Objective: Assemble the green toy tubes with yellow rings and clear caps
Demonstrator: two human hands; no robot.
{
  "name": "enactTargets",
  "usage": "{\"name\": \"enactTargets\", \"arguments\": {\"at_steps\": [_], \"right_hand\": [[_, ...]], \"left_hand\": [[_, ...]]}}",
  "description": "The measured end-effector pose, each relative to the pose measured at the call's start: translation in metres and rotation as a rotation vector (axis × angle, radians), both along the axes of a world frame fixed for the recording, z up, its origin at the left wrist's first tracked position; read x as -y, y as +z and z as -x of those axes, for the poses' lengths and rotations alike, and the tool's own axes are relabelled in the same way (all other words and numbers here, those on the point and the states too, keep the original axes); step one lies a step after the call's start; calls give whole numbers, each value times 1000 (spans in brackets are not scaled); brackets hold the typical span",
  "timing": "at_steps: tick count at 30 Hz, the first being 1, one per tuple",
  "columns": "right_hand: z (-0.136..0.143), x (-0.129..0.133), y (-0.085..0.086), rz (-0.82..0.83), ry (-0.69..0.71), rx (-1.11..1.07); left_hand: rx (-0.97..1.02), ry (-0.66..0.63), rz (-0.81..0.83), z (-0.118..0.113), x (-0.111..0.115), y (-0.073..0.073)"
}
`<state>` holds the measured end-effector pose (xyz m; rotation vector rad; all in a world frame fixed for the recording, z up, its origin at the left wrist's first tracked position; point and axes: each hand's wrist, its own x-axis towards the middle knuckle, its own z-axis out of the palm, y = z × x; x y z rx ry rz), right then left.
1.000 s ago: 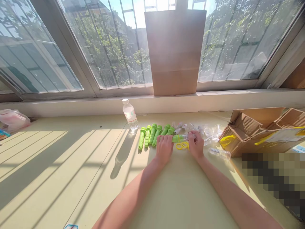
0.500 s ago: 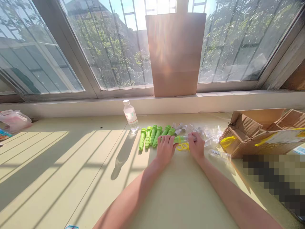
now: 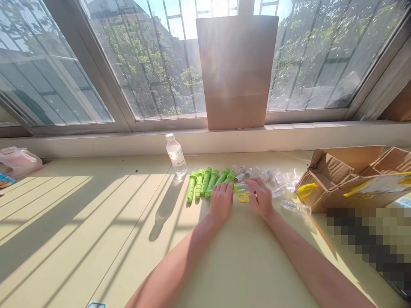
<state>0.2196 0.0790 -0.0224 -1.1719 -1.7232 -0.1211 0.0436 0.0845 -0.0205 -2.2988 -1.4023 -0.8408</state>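
My left hand [image 3: 221, 200] is closed around a green ribbed tube, most of it hidden under the fingers. A clear plastic tube [image 3: 241, 187] lies in line with its right end. My right hand [image 3: 262, 200] has its fingers bent over the far end of that clear tube, hiding it. Just below, between both hands, is a yellow piece with ring shapes [image 3: 243, 197]. Several more green ribbed tubes [image 3: 199, 184] lie side by side left of my left hand. Clear plastic tubes [image 3: 297, 208] are scattered behind and right of my right hand.
A water bottle [image 3: 176, 158] stands behind the green tubes. An open cardboard box [image 3: 353, 182] with yellow tape sits at the right. A cardboard sheet [image 3: 237, 77] leans on the window. A pinkish plastic bag [image 3: 21, 161] lies far left on the pale table [image 3: 112, 239].
My right hand has shifted slightly left along the clear tube, and its fingers have changed position. My left hand stays nearly in place on the green tube.
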Motion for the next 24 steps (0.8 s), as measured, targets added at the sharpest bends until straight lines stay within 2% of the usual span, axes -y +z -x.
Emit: {"name": "enactTargets", "arguments": {"at_steps": [3, 8, 11, 14, 18, 21, 24], "right_hand": [[1, -1, 0, -67, -47, 185], [2, -3, 7, -151, -278, 444], [2, -3, 9, -217, -348, 559], [4, -3, 7, -201, -367, 581], [3, -5, 5, -141, -432, 534], [0, -5, 7, -171, -489, 518], [-2, -5, 9, -225, -498, 513]], "left_hand": [[2, 21, 17, 1, 1, 2], [-58, -21, 22, 2, 0, 0], [-115, -34, -11, 3, 0, -2], [-169, -51, -44, 2, -1, -1], [-166, -157, -80, -3, 2, 1], [-105, -222, -89, -6, 4, 2], [-43, -231, -87, -5, 6, 1]]}}
